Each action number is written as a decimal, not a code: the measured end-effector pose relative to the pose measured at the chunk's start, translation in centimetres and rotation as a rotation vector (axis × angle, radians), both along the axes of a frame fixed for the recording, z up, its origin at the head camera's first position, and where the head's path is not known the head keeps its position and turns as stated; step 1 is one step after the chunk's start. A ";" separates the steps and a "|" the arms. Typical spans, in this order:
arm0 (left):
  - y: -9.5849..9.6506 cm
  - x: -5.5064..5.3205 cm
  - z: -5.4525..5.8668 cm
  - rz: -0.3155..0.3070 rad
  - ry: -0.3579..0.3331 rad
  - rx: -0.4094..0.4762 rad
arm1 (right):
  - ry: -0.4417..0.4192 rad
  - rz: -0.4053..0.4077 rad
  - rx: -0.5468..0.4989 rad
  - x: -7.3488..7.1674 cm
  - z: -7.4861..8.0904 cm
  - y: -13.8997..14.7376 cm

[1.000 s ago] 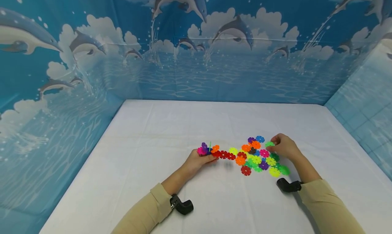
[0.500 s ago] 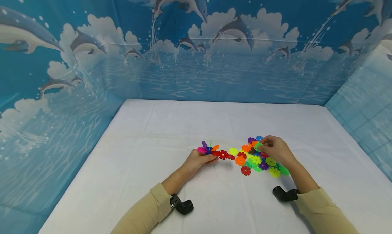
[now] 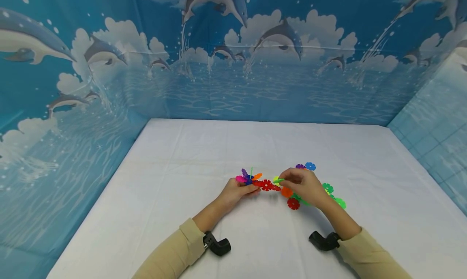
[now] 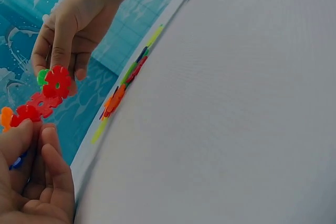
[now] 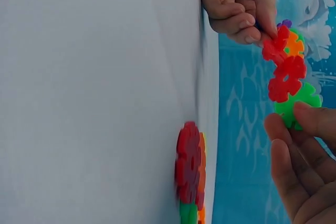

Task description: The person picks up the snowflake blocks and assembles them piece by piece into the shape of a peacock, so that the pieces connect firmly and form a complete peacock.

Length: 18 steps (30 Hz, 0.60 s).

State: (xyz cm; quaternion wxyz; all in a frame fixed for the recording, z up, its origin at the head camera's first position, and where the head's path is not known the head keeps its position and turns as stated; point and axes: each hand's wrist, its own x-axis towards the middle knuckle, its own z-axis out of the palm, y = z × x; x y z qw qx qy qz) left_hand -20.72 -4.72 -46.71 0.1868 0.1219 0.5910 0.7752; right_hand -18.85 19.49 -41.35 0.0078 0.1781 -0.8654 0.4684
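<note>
My left hand (image 3: pixel 233 194) pinches a joined chain of slotted plastic flower discs (image 3: pixel 266 185), held above the white table. Red discs form its right part; pink, purple, blue, orange and green ones cluster at the left end. With thumb and fingers, my right hand (image 3: pixel 305 186) pinches a green flower disc (image 5: pixel 302 99). In the right wrist view that disc meets the last red disc (image 5: pixel 295 68) of the chain; whether their slots are joined I cannot tell. Under and behind my right hand lie several loose flower discs (image 3: pixel 293 203), many of them hidden by it.
The white-covered table (image 3: pixel 189 149) stretches around both hands. A blue curtain printed with dolphins (image 3: pixel 233 88) stands behind and at both sides. Black wrist-worn devices (image 3: pixel 217 245) jut from both forearms. A blue disc (image 3: pixel 310 166) lies at the pile's far edge.
My right hand has carried the green disc leftward from the pile's far right side to the chain's red end. The left hand has stayed in place, the chain turning slightly.
</note>
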 end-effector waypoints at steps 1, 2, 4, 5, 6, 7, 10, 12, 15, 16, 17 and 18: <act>0.0 0.0 0.0 -0.001 0.002 -0.003 | 0.016 0.003 0.004 0.0 -0.1 -0.2; 0.0 0.0 0.0 -0.003 0.005 -0.005 | 0.033 0.004 0.011 0.0 -0.2 -0.3; 0.0 0.0 0.0 -0.004 0.006 -0.007 | 0.064 0.013 0.026 0.0 -0.3 -0.5; 0.0 0.0 0.0 -0.001 0.004 -0.017 | 0.078 0.016 0.041 0.0 -0.3 -0.6; 0.0 0.0 0.1 0.006 0.004 -0.030 | 0.094 0.023 0.051 0.0 -0.4 -0.7; 0.1 0.0 0.0 0.015 0.008 -0.048 | 0.109 0.029 0.062 0.1 -0.4 -0.8; 0.2 0.0 0.1 0.037 -0.003 -0.077 | 0.163 0.055 0.097 0.3 -0.4 -1.2; 0.3 0.0 0.2 0.044 -0.011 -0.074 | 0.220 0.078 0.118 0.4 -0.5 -1.4; 0.2 0.0 0.3 0.033 -0.023 -0.043 | 0.318 0.104 0.168 0.7 -0.3 -1.7; 0.2 0.0 0.3 0.029 -0.023 -0.041 | 0.355 0.114 0.187 0.8 -0.2 -1.8; 0.2 0.0 0.3 0.026 -0.015 -0.047 | 0.392 0.123 0.210 0.9 -0.1 -1.9; 0.1 0.0 0.3 0.024 -0.006 -0.056 | 0.429 0.133 0.238 1.0 -0.1 -2.0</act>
